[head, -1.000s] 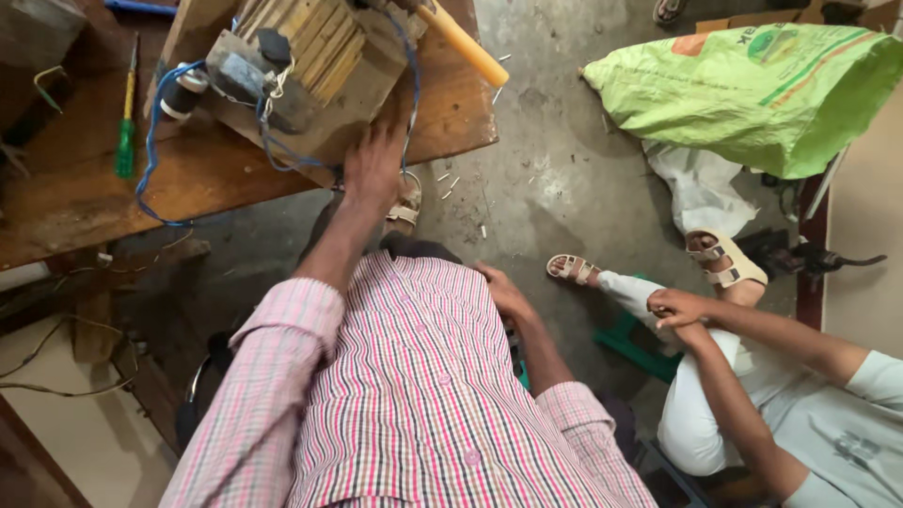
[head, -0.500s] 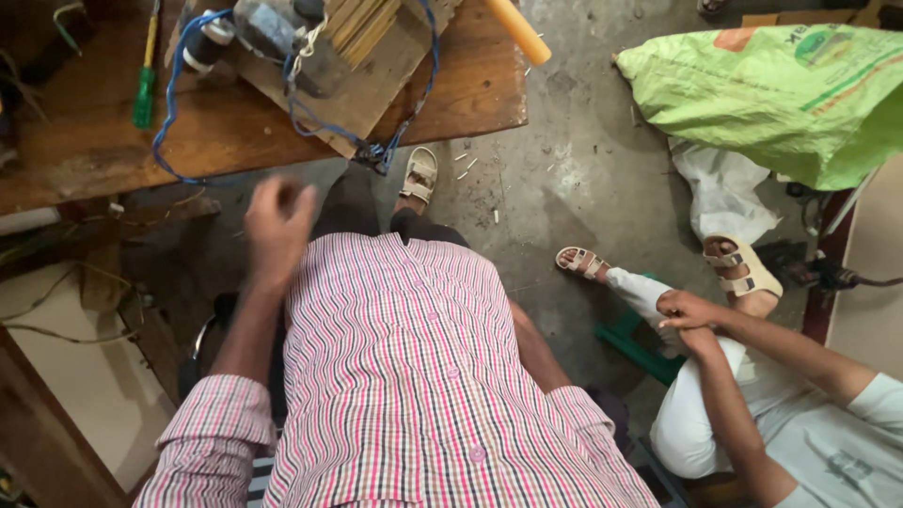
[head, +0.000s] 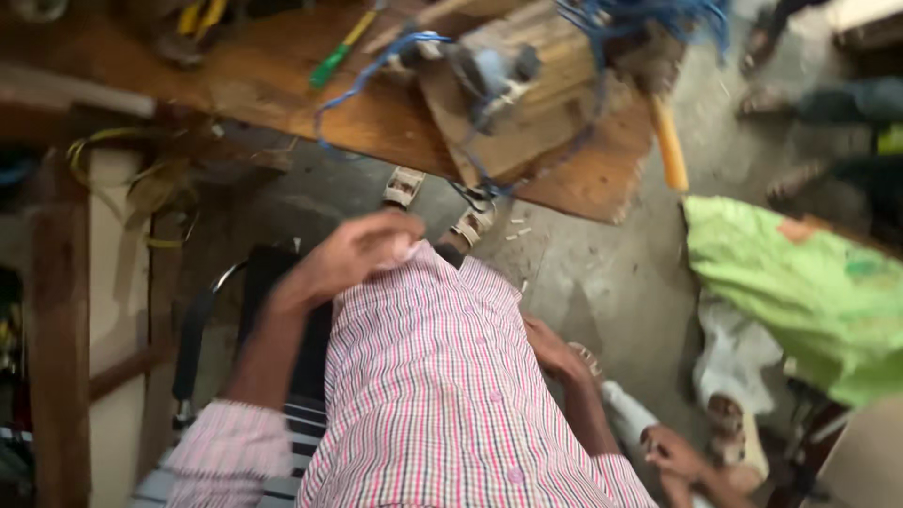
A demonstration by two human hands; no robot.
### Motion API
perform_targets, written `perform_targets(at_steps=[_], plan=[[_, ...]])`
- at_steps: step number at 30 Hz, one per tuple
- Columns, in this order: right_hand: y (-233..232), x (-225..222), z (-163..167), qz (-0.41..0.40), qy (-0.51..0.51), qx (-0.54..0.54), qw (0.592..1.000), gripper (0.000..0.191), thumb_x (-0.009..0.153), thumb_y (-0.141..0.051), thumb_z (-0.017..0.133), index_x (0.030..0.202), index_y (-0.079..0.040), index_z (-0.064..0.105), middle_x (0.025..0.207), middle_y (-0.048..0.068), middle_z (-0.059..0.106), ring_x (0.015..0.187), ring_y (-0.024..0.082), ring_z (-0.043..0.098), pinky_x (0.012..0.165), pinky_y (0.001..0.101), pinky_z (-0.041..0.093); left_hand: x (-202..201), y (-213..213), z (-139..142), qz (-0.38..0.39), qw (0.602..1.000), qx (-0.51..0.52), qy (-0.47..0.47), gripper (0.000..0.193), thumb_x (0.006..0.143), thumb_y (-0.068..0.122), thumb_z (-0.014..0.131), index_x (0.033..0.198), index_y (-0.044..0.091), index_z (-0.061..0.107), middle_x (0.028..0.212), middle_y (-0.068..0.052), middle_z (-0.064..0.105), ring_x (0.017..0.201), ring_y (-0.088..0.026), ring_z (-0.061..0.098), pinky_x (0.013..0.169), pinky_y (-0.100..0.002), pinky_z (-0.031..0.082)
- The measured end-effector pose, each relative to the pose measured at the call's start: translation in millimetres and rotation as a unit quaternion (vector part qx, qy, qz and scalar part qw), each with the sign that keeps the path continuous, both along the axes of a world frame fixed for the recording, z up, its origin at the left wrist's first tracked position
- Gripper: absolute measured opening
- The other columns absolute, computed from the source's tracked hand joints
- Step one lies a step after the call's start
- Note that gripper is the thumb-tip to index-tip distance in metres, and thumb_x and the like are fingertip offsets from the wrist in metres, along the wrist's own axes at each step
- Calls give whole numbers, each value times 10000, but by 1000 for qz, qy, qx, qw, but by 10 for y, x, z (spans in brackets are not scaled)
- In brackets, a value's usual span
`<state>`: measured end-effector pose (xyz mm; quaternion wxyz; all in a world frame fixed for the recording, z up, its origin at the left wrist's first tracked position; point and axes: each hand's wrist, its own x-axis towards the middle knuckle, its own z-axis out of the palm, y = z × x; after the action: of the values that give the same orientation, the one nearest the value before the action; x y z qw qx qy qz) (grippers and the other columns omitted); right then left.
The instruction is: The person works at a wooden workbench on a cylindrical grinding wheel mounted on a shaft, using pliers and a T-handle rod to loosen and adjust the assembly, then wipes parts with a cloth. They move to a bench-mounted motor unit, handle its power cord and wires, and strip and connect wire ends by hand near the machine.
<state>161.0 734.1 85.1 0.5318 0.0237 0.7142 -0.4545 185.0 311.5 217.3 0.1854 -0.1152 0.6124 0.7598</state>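
left hand [head: 353, 254] pinched together on red-and-white checked cotton shirt [head: 451, 395] at the hem, over the lap. right hand [head: 555, 348] at hip, grip unclear. risk: tugged fabric could snag dangling blue wire [head: 376, 71] off wooden surface [head: 376, 118].

Left hand [head: 353, 254] on checked shirt [head: 442, 395], right hand [head: 550, 348] beside.

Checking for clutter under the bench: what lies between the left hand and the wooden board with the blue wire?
In the head view, between the left hand and the wooden board lie two sandalled feet on grey floor, then the workbench edge.
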Motion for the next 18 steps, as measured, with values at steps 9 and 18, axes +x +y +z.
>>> perform_targets(at_steps=[9, 18], plan=[[-330, -793, 213, -116, 188, 107, 969, 410, 949, -167, 608, 1347, -72, 621, 1219, 66, 688, 1041, 170, 661, 783, 325, 555, 505, -577, -755, 245, 916, -313, -60, 226, 937, 185, 730, 1099, 28, 717, 963, -87, 768, 880, -168, 738, 797, -322, 583], [-822, 129, 56, 50, 58, 151, 986, 338, 962, -195, 633, 1236, -10, 703, 1088, 110, 766, 970, 180, 702, 805, 296, 549, 1524, -2729, -1266, 579, 693, -424, -68, 197, 969, 122, 763, 1151, 70, 708, 1014, -50, 751, 927, -157, 718, 829, -319, 590]])
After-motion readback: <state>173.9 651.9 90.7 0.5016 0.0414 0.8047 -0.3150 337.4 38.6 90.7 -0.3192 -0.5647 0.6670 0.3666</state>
